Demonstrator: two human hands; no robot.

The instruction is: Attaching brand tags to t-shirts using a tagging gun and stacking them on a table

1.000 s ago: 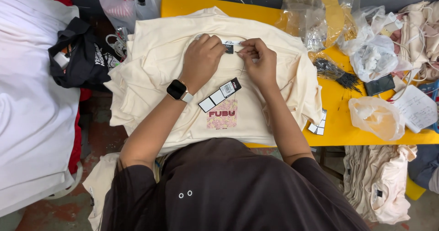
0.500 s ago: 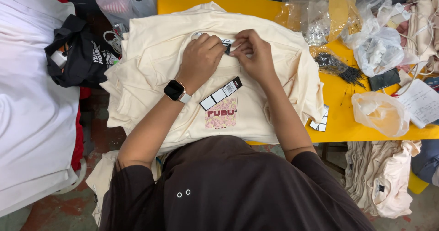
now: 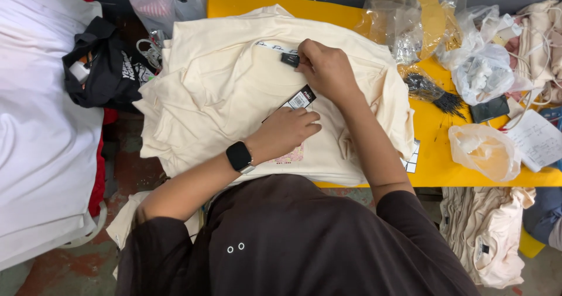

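Observation:
A stack of cream T-shirts [image 3: 222,85] lies on the yellow table [image 3: 433,155]; the top shirt shows a pink chest print partly under my wrist. My right hand [image 3: 329,72] is at the collar, pinching a small black neck label [image 3: 289,59]. My left hand [image 3: 287,131], with a black smartwatch [image 3: 240,156] on its wrist, lies lower on the shirt's chest. Its fingertips close on the near end of a black hang tag [image 3: 300,99] with a white barcode patch.
A black bag [image 3: 102,67] and white fabric [image 3: 35,132] lie at the left. Clear plastic bags [image 3: 483,67], a bundle of black tag pins [image 3: 436,91], a dark phone [image 3: 492,108] and paper [image 3: 538,138] crowd the table's right. More cream garments [image 3: 492,237] hang below its edge.
My left hand has left the collar and dropped down to the hang tag on the chest. My right hand stays at the collar on the neck label.

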